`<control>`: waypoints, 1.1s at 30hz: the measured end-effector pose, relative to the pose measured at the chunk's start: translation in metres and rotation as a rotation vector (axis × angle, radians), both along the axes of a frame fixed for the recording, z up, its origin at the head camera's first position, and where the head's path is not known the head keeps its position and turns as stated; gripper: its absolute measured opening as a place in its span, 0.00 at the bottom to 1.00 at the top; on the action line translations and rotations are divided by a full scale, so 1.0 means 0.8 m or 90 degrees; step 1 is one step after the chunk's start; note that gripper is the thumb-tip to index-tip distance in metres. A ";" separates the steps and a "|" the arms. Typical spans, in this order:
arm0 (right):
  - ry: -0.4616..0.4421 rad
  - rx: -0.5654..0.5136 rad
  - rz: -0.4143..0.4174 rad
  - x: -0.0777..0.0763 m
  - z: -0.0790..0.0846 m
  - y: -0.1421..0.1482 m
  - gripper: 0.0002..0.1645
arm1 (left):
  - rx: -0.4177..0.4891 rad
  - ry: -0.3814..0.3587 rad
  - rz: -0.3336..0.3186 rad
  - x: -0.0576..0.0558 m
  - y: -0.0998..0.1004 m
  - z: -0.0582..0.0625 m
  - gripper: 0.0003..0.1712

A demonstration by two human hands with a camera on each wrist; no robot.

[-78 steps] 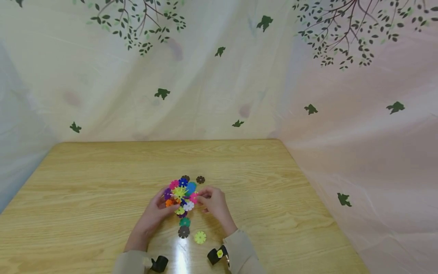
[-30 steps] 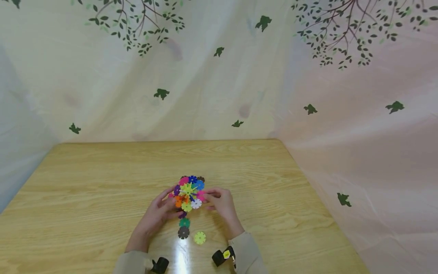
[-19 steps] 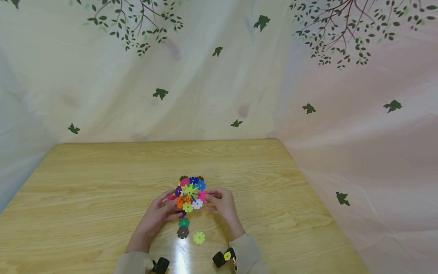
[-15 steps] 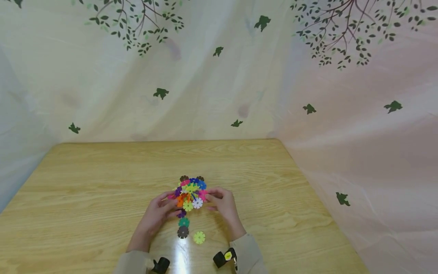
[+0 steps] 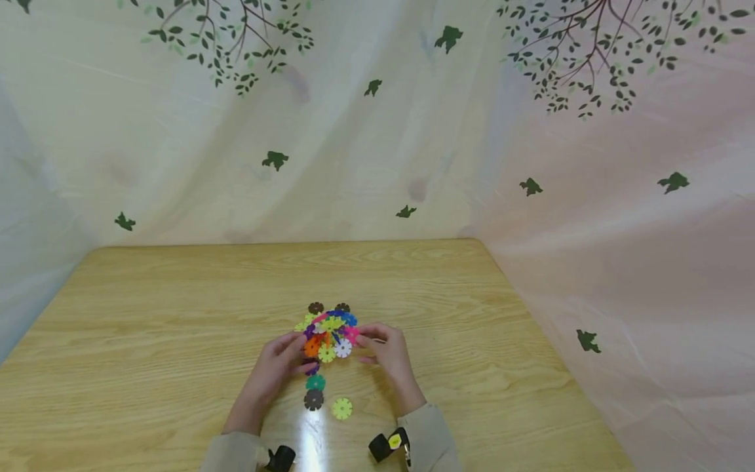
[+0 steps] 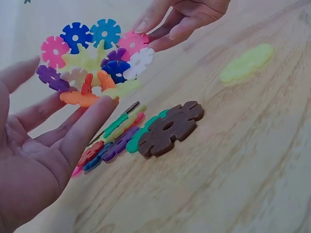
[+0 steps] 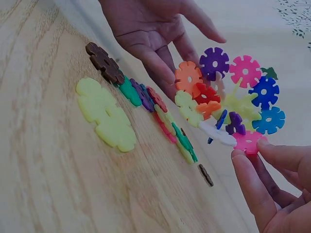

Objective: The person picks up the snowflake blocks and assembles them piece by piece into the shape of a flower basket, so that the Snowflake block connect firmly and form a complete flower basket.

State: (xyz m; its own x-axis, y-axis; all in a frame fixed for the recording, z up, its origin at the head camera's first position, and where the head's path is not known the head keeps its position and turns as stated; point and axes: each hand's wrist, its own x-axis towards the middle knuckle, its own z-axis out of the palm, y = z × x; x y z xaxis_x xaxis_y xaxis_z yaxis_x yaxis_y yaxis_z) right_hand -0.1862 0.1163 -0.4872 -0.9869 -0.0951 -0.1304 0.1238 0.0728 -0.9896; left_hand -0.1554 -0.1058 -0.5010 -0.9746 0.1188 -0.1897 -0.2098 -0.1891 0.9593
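A ring of colourful notched plastic snowflake discs (image 5: 326, 353), with several more joined in its middle, is held up over the table. My right hand (image 5: 389, 357) pinches a pink disc (image 7: 249, 142) on its right side between thumb and fingers. On the other side my left hand (image 5: 268, 370) has its fingers spread and mostly straight, touching the ring near an orange disc (image 7: 188, 75). Flat on the table below, more discs form a row, ending nearest me in a green disc (image 5: 315, 383) and a brown disc (image 6: 170, 128). The ring hides part of this row in the head view.
A loose yellow-green disc (image 5: 342, 408) lies right of the row. Two dark brown discs (image 5: 316, 307) show beyond the ring. The wooden table (image 5: 472, 341) ends against a hanging cloth (image 5: 354, 164) printed with leaves. A black wrist camera (image 5: 380, 448) is strapped to my right wrist.
The ring has shifted to the right and tilted flatter, its far side foreshortened. Both hands moved slightly right with it; my right hand keeps its pinch on the pink disc.
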 end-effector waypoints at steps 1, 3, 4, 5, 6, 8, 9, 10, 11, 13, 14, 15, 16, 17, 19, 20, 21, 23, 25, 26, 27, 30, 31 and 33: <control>0.001 0.000 0.002 -0.001 -0.001 0.000 0.13 | 0.001 -0.002 0.004 0.001 0.001 0.001 0.27; 0.003 0.001 0.006 -0.001 -0.001 0.000 0.13 | 0.002 -0.002 0.009 0.001 0.001 0.002 0.30; 0.006 0.002 0.008 0.000 -0.002 -0.001 0.13 | 0.002 -0.004 0.012 0.002 0.002 0.002 0.31; 0.008 0.002 0.009 0.000 -0.002 -0.001 0.13 | 0.002 -0.002 0.014 0.002 0.002 0.003 0.32; 0.008 0.002 0.010 0.000 -0.002 -0.001 0.13 | -0.001 0.001 0.017 0.002 0.002 0.003 0.32; 0.009 0.003 0.010 0.001 -0.002 -0.002 0.13 | -0.014 0.000 0.020 0.002 0.003 0.001 0.30; 0.008 0.005 0.010 0.001 -0.002 -0.002 0.13 | -0.020 0.001 0.022 0.002 0.004 0.001 0.29; 0.006 0.003 0.011 0.002 -0.002 -0.003 0.13 | -0.027 -0.001 0.024 0.001 0.005 0.001 0.28; 0.006 0.003 0.012 0.002 -0.002 -0.003 0.13 | -0.033 -0.003 0.027 0.001 0.006 0.001 0.27; 0.003 0.003 0.014 0.002 -0.002 -0.003 0.13 | -0.046 -0.004 0.027 0.001 0.007 0.001 0.24; 0.003 0.002 0.016 0.003 -0.001 -0.004 0.12 | -0.049 -0.001 0.027 0.001 0.008 0.002 0.23; 0.009 0.003 0.019 0.004 -0.001 -0.004 0.13 | -0.047 -0.001 0.029 0.001 0.008 0.002 0.23; 0.009 0.001 0.019 0.004 -0.001 -0.004 0.13 | -0.048 0.002 0.028 0.001 0.009 0.002 0.23; 0.012 0.004 0.020 0.005 -0.001 -0.004 0.13 | -0.045 0.002 0.029 0.001 0.009 0.002 0.24; 0.016 0.007 0.019 0.005 0.000 -0.005 0.13 | -0.042 0.002 0.030 0.001 0.009 0.002 0.25; 0.016 0.007 0.018 0.006 0.001 -0.005 0.13 | -0.039 0.001 0.031 0.001 0.009 0.003 0.26; 0.018 0.010 0.017 0.006 0.001 -0.005 0.13 | -0.034 0.001 0.033 0.002 0.009 0.003 0.27; 0.014 0.011 0.014 0.006 0.001 -0.004 0.13 | -0.027 -0.001 0.038 0.002 0.009 0.003 0.29; 0.017 0.012 0.015 0.006 0.001 -0.004 0.13 | -0.021 -0.002 0.043 0.002 0.010 0.003 0.31; 0.019 0.013 0.016 0.006 0.001 -0.003 0.13 | -0.017 -0.004 0.045 0.002 0.010 0.003 0.31; 0.021 0.015 0.018 0.006 0.001 -0.003 0.13 | -0.017 -0.005 0.045 0.002 0.010 0.003 0.31; 0.023 0.019 0.019 0.005 0.000 -0.003 0.13 | -0.017 -0.011 0.041 0.001 0.009 0.003 0.30; 0.025 0.021 0.018 0.005 0.000 -0.003 0.13 | -0.020 -0.012 0.037 0.001 0.009 0.003 0.30; 0.021 0.021 0.011 0.005 0.000 -0.004 0.13 | -0.026 -0.010 0.030 0.002 0.008 0.003 0.29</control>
State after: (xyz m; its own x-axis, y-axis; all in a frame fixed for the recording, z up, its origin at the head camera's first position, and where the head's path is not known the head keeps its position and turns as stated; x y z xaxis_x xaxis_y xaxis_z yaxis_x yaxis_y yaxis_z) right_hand -0.1821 0.1135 -0.4873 -0.9890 -0.1084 -0.1007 0.0890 0.1078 -0.9902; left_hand -0.1541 -0.0992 -0.4987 -0.9757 0.0653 -0.2091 -0.2171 -0.1600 0.9629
